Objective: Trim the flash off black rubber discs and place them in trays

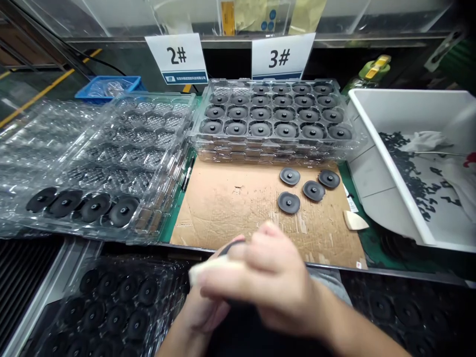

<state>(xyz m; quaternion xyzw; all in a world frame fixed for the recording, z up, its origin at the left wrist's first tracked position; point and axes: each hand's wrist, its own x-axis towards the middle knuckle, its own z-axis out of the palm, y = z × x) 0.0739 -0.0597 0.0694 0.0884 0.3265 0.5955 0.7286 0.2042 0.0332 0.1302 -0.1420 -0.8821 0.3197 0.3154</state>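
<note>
At the cardboard's front edge my two hands are close together, blurred by motion. My right hand (pixel 271 277) is closed around a small cream-coloured piece (pixel 204 269), which pokes out past the fingertips. Below and behind it, my left hand (pixel 206 307) is closed on a dark part (pixel 232 245), mostly covered by the right hand; only its edge shows. Four loose black discs (pixel 289 203) with small centre studs lie on the cardboard (pixel 223 213) beyond the hands. A second cream wedge (pixel 356 220) rests at the cardboard's right edge.
Stacked clear trays (pixel 275 148) of black discs stand at the back; another tray stack (pixel 148 208) is at left, discs in its front row. A white bin (pixel 390 193) with black scraps stands right, a blue basket (pixel 139 85) back left. More disc trays (pixel 122 302) sit below the table edge.
</note>
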